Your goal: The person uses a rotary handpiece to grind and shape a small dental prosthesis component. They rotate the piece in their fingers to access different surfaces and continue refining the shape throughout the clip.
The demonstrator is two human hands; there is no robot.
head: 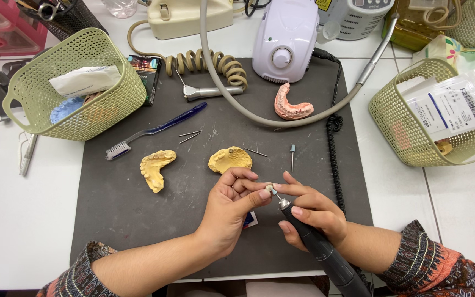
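We see the right hand (pixel 311 212) wrapped shut around a dark rotary handpiece (pixel 317 247) whose long axis runs from the lower right up and leftward, ending in a small pale bur tip (pixel 270 189) just below and to the right of the nearer yellow dental cast (pixel 230 159). The left hand (pixel 232 206), curled with thumb and forefinger pinched, meets that tip from the left; we cannot tell whether they grip a small piece or only the tip. Both hands sit below the cast, the left nearer it.
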